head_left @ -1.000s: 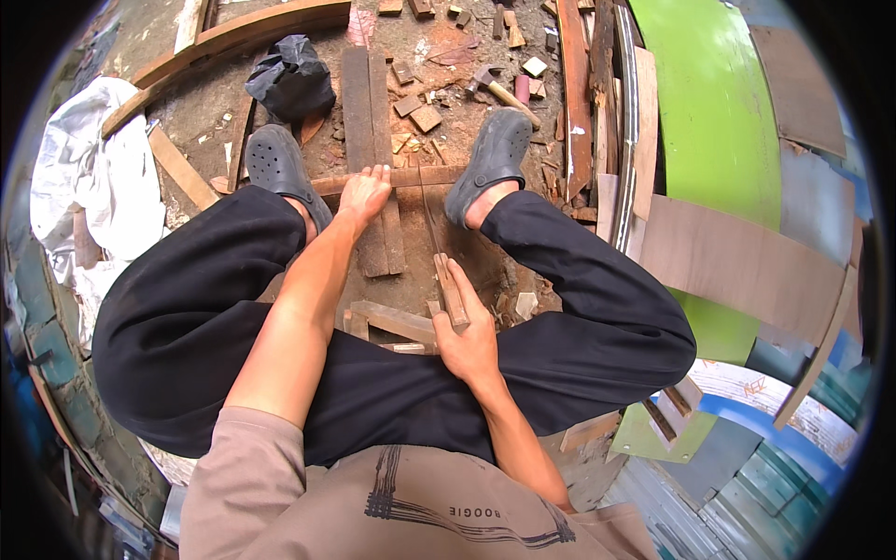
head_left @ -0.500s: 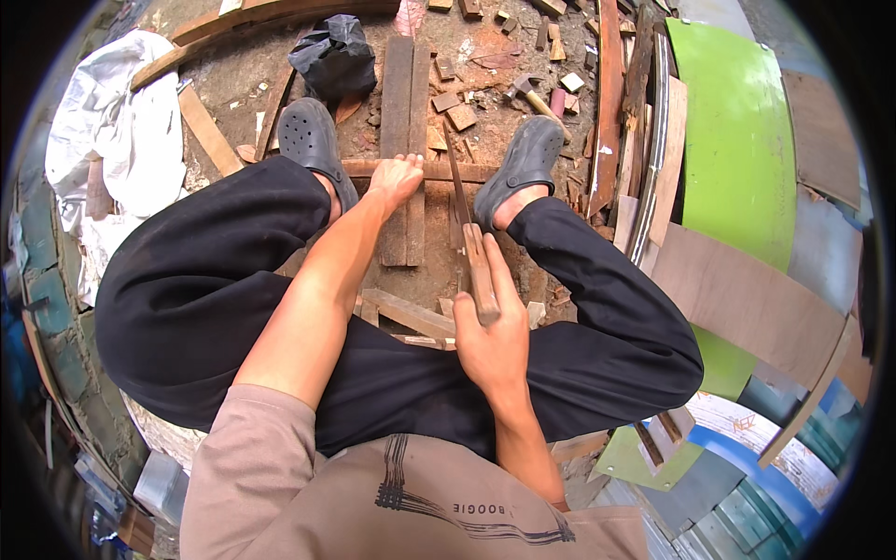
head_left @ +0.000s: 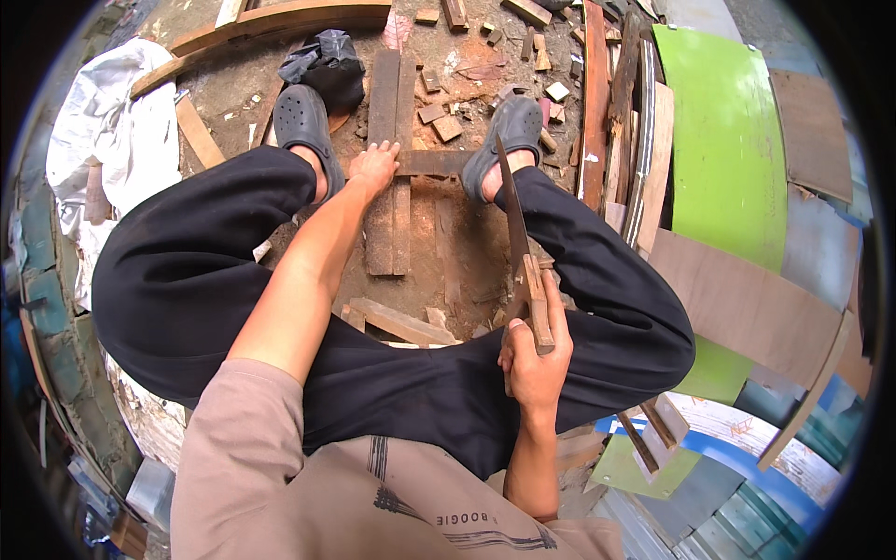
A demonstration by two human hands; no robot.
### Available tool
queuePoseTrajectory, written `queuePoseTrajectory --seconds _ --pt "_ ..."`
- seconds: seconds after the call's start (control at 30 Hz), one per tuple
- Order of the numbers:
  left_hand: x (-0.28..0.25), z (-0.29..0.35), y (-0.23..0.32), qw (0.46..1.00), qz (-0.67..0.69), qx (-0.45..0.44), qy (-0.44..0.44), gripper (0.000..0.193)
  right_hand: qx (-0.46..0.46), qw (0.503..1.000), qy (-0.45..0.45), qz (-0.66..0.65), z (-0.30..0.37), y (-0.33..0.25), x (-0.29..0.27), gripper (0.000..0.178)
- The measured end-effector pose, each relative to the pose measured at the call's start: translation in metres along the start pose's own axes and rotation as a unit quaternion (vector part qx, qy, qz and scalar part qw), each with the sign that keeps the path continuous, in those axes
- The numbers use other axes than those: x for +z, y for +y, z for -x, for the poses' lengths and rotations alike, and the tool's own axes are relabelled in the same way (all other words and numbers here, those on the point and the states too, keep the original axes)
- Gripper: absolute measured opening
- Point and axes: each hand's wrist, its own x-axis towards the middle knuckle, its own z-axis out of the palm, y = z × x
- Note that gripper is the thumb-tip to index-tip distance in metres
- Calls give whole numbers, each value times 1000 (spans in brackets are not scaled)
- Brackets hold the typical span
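Note:
Two narrow dark wooden planks (head_left: pixel 381 233) lie side by side, pointing away from me between my feet, over a wooden crosspiece (head_left: pixel 431 164). My left hand (head_left: pixel 375 168) rests on top of the planks where they meet the crosspiece, its fingers slightly apart. My right hand (head_left: pixel 539 369) is closed round the wooden handle of a handsaw (head_left: pixel 516 219), with one finger lying along the handle. The saw's blade points up and away, over my right lower leg, apart from the planks. Part of the handle is hidden in my palm.
Grey clogs (head_left: pixel 301 126) on my feet flank the planks. Small wood offcuts (head_left: pixel 448 127) litter the ground beyond. A black plastic bag (head_left: pixel 329 70) sits by my left foot, a white sack (head_left: pixel 112 121) farther left. Long boards (head_left: pixel 595 112) and a green sheet (head_left: pixel 728 140) line the right.
My right hand has drawn the saw away from beside the planks, right and toward me, over my right leg. My left hand has shifted slightly left on the planks, its fingers looser.

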Motion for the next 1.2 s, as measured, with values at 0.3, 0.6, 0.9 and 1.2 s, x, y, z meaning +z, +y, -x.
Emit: queuePoseTrajectory --seconds 0.3,0.6,0.9,1.2 --pt "-2 11 19 998 35 -55 -13 54 -44 993 -34 101 -27 22 16 68" --pt "-10 14 22 999 10 -53 8 50 -70 985 -57 148 -42 26 29 70" --pt "-3 26 23 996 -61 -26 56 53 -119 965 -67 222 -36 23 32 69" --pt "4 31 23 996 -66 -16 54 63 -136 963 -67 222 -36 32 43 69"
